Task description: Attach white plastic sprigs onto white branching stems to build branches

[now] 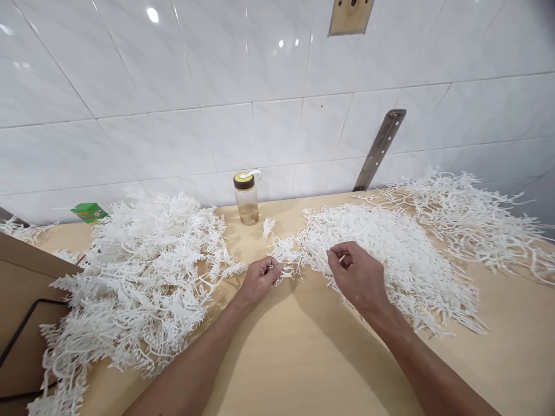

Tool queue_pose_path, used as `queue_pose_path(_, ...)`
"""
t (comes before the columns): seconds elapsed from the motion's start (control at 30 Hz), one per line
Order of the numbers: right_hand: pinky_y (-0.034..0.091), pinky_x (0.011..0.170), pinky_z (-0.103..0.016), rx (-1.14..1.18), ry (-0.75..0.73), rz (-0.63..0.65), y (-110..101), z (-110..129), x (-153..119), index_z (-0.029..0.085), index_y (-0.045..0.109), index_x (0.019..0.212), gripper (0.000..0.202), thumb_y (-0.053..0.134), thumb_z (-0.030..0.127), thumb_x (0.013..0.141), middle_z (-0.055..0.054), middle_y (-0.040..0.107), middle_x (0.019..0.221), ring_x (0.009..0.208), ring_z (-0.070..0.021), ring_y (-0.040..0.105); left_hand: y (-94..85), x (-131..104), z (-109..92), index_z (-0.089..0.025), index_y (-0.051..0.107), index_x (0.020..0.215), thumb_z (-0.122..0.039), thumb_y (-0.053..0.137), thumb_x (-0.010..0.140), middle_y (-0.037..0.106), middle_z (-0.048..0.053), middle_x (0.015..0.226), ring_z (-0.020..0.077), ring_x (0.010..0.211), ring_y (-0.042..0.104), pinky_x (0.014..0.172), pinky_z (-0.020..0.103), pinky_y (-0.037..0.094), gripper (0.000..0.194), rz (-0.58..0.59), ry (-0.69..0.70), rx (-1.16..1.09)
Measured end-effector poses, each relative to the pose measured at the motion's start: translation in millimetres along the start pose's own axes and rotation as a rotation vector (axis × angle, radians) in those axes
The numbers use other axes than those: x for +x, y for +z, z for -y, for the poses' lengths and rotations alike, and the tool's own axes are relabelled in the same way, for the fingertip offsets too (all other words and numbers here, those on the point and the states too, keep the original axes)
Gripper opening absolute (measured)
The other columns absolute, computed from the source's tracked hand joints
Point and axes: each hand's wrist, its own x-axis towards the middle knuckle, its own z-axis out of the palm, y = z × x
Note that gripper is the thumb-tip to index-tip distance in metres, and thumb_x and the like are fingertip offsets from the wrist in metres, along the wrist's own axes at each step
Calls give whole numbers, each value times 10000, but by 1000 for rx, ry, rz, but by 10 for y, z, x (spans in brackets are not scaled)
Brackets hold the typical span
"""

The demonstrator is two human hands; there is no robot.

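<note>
My left hand (261, 275) is closed in a pinch on a white branched plastic piece (287, 269), whose thin prongs stick out past the fingertips to the right. My right hand (356, 273) hovers at the near left side of a pile of short white plastic sticks (403, 254), thumb and fingers curled together. Whether anything sits between those fingertips is too small to see. Left of my left hand spreads a large tangled heap of white branched pieces (160, 277). One small loose white piece (269, 226) lies beyond my left hand.
A clear bottle (247, 203) with a yellow and black lid stands near the tiled wall. Long bare white stems (472, 216) lie at the far right. A green carton (89, 212) is behind the left heap, and a brown box (32, 312) stands at the left edge. A metal bracket (380, 150) leans along the wall.
</note>
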Motion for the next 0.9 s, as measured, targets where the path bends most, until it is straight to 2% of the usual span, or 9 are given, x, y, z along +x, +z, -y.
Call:
queue_pose_path(0.07, 459, 534, -289, -40, -75, -28, -47, 13, 38, 205, 620, 791, 87, 589, 260, 852, -25, 636, 701, 487, -130, 521, 5, 3, 7, -171, 483, 657, -537, 608, 827, 381, -49, 579, 85, 548, 309, 521, 229, 241, 422, -2, 8, 7)
queue_pose_path(0.1, 464, 536, -290, -18, -118, 0, -49, 43, 32, 205, 630, 801, 101, 572, 250, 870, -39, 648, 748, 499, -129, 523, 10, 4, 8, -170, 488, 658, -534, 609, 829, 389, -46, 583, 85, 551, 316, 523, 228, 247, 420, -4, 13, 10)
queue_pose_path(0.2, 490, 547, -274, 141, -219, 195, 37, 192, -76, 213, 674, 880, 154, 530, 241, 929, -54, 676, 840, 570, -133, 573, 26, 5, 7, -167, 505, 667, -533, 617, 825, 410, -41, 587, 88, 553, 336, 529, 227, 265, 415, 1, 13, 5)
queue_pose_path(0.27, 508, 584, -275, 196, -254, 270, 145, 280, -178, 222, 693, 938, 172, 523, 245, 948, -58, 679, 867, 649, -148, 616, 35, 5, 5, -167, 510, 675, -538, 622, 819, 409, -44, 581, 89, 549, 339, 530, 227, 269, 414, 17, 8, -4)
queue_pose_path(0.43, 511, 636, -302, 164, -253, 278, 347, 309, -303, 228, 706, 979, 192, 515, 245, 963, -63, 675, 868, 722, -174, 643, 36, 13, 31, -167, 528, 686, -547, 617, 821, 403, -43, 577, 95, 554, 346, 539, 232, 278, 414, 31, 32, 25)
queue_pose_path(0.63, 506, 643, -309, 184, -192, 326, 344, 285, -286, 221, 705, 944, 164, 541, 222, 942, -53, 666, 852, 697, -174, 629, 45, 22, 62, -151, 591, 733, -510, 597, 852, 394, -44, 583, 95, 564, 336, 540, 228, 280, 378, 5, 53, 53)
queue_pose_path(0.9, 480, 654, -307, 167, -195, 341, 387, 251, -323, 209, 657, 929, 150, 511, 224, 956, -50, 636, 849, 729, -175, 607, 59, 4, 17, -165, 555, 707, -491, 567, 864, 405, -50, 583, 98, 559, 337, 550, 234, 280, 362, 6, 87, 161)
